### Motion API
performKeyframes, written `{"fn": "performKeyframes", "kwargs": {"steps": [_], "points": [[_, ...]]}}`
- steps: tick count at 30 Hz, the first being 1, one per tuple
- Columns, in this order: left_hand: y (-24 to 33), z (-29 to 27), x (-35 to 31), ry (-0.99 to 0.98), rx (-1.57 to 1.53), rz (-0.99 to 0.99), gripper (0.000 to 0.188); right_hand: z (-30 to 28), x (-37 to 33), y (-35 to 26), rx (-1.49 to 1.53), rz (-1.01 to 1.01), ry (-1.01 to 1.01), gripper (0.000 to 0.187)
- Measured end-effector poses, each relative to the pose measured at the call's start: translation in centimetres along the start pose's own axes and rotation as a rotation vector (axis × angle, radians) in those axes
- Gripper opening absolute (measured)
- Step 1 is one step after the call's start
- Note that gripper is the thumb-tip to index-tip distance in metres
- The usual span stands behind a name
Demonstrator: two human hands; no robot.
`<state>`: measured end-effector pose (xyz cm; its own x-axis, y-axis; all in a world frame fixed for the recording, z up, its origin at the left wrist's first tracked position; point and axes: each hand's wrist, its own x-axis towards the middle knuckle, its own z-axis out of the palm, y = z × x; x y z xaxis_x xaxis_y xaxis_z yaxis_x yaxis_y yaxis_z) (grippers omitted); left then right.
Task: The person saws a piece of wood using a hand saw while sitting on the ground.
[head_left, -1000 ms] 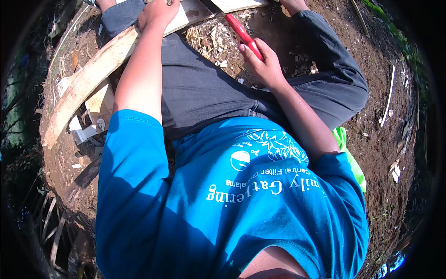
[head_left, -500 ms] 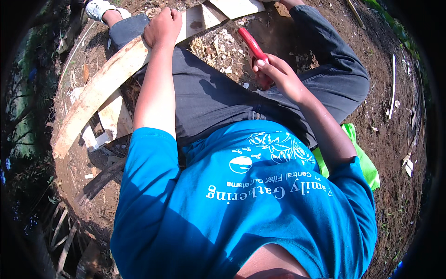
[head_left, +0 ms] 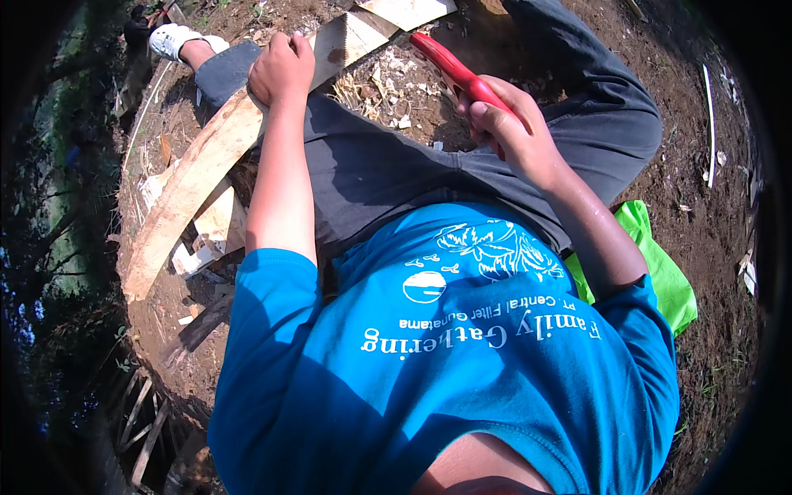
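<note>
A long pale wooden plank [head_left: 194, 177] runs from the lower left up across my left shin, its far part darker and partly shaded. My left hand [head_left: 282, 70] is closed over the plank's upper edge, the fingertips hidden behind it. In my right hand [head_left: 516, 124] is a red hand tool [head_left: 445, 59], a long red bar with a thicker grip, tilted up and to the left above my lap. My fingers wrap its grip, with the thumb along the near side. The tool's underside and its exact kind cannot be made out.
Another pale board [head_left: 408, 10] lies at the plank's far end. Wood chips [head_left: 388, 91] litter the soil between my bent legs. Wood offcuts [head_left: 219, 219] and a dark stick [head_left: 198, 330] lie at the left. A bright green cloth or bag [head_left: 660, 272] is beside my right elbow.
My right hand and the red tool have risen slightly and turned, the grip now covered by my fingers. My left hand stays on the plank. The view has shifted a little.
</note>
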<state>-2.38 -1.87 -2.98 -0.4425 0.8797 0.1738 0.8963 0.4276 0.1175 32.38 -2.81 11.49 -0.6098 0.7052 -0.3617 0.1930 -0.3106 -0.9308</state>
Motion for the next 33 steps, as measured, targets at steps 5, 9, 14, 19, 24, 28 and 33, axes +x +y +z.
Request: {"fn": "performKeyframes", "kwargs": {"steps": [5, 9, 14, 19, 24, 28, 33], "points": [[0.4, -0.8, 0.1, -0.036, -0.005, -0.001, 0.037, -0.4, -1.5, -0.2, 0.049, 0.007, -0.004, 0.024], [0.8, -1.9, 0.1, -0.135, 0.032, -0.009, 0.05, -0.3, -3.0, -1.0, 0.045, 0.012, 0.055, 0.025], [2.4, -4.7, 1.4, -0.503, 0.19, 0.022, 0.065, -0.4, -3.5, -0.8, 0.006, 0.036, 0.073, 0.028], [0.9, -3.8, 3.3, -0.487, 0.204, 0.139, 0.07, 0.8, -3.3, -1.3, 0.072, -0.019, 0.138, 0.029], [0.0, -3.3, 5.4, -0.303, 0.225, 0.379, 0.058, 1.6, -3.1, -1.6, 0.164, -0.027, 0.17, 0.03], [-0.6, -2.7, 5.2, -0.231, 0.219, 0.459, 0.047, 2.5, -4.1, -2.3, 0.195, 0.069, 0.163, 0.032], [-1.9, 0.0, 2.9, -0.106, 0.16, 0.427, 0.025, 3.7, -4.7, -2.1, 0.038, -0.042, 0.189, 0.033]]}}
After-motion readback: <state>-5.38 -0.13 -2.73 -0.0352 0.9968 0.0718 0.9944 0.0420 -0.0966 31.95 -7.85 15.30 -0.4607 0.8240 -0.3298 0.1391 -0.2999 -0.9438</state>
